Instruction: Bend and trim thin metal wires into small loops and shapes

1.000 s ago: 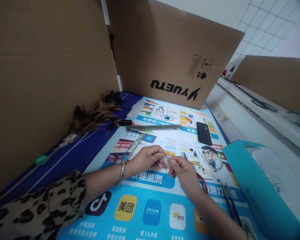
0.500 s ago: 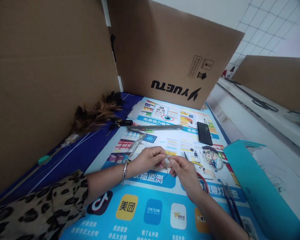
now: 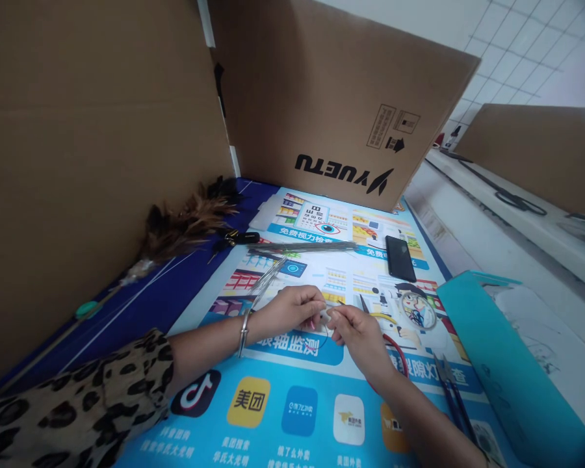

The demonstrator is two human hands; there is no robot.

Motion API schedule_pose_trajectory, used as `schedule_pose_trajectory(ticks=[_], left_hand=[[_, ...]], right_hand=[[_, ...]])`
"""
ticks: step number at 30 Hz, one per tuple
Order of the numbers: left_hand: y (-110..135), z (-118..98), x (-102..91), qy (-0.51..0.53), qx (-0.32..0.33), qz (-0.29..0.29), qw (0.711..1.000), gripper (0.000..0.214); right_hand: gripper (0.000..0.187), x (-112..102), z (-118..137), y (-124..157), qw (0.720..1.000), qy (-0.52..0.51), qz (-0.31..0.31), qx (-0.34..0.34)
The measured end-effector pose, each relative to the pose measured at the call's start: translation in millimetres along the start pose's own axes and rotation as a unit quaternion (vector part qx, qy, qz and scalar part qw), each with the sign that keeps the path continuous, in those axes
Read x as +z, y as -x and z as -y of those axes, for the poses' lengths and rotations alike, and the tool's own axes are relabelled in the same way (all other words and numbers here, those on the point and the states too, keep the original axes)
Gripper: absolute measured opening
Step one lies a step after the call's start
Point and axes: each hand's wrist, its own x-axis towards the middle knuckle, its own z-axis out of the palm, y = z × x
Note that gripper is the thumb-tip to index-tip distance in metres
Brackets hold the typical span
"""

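Observation:
My left hand [image 3: 297, 307], with a silver bangle [image 3: 244, 331] on its wrist, is closed in a pinch over the poster-covered table. Close beside it, my right hand [image 3: 355, 328] is closed too, thumb against forefinger. Between the fingertips runs a thin wire [image 3: 327, 333], whose dark curved end hangs below the hands; the rest is hidden or too fine to follow. A small pink-red bit [image 3: 312, 322] shows under my left fingers. Red-handled pliers [image 3: 400, 356] lie partly behind my right hand.
Straight metal wires [image 3: 307, 247] lie behind the hands, with a smaller bunch [image 3: 268, 276] nearer. To the right are a phone [image 3: 400, 258], a round clear dish [image 3: 418, 311], a dark-handled pointed tool [image 3: 453, 396] and a turquoise folder [image 3: 497, 351]. Cardboard [image 3: 341, 97] and a feather duster [image 3: 185, 218] border the table.
Both hands keep their pinch with hardly any movement, only a slight shift of the fingertips. The whole view has shifted very slightly.

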Motion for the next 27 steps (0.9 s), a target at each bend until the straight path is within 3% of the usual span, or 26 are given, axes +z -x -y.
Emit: schedule_pose_trajectory(ticks=[4, 9, 12, 15, 17, 22, 25, 27], left_hand=[[-0.5, -0.6, -4.6, -0.138, 0.005, 0.025, 0.990, 0.025], [0.6, -0.6, -7.1, -0.351, 0.083, 0.021, 0.932, 0.024], [0.9, -1.6, -7.4, -0.410, 0.110, 0.005, 0.906, 0.023], [-0.3, -4.5, -9.6, -0.430, 0.126, -0.050, 0.893, 0.023], [-1.1, -7.5, -13.7, -0.441, 0.124, -0.053, 0.887, 0.024], [3.2, -17.5, -29.5, -0.488, 0.111, 0.030, 0.865, 0.028], [8.3, -22.7, -32.7, -0.495, 0.100, 0.086, 0.859, 0.053], [10.4, -24.5, -30.2, -0.499, 0.106, 0.111, 0.853, 0.057]], right_hand=[[0.023, -1.2, 5.6, 2.9, 0.990, 0.137, 0.035, -0.030], [0.017, -1.6, 11.6, 4.1, 0.961, 0.263, 0.043, -0.071], [0.019, -2.1, 11.8, 3.9, 0.959, 0.271, 0.045, -0.069], [0.026, -3.3, 10.7, 4.1, 0.968, 0.244, 0.039, -0.046], [0.029, -3.9, 10.1, 4.4, 0.969, 0.240, 0.038, -0.033], [0.032, -2.7, 9.6, 6.3, 0.947, 0.316, 0.050, -0.025], [0.043, -0.9, 9.8, 7.9, 0.931, 0.359, 0.062, -0.025], [0.051, 0.3, 10.6, 8.7, 0.922, 0.379, 0.071, -0.025]])
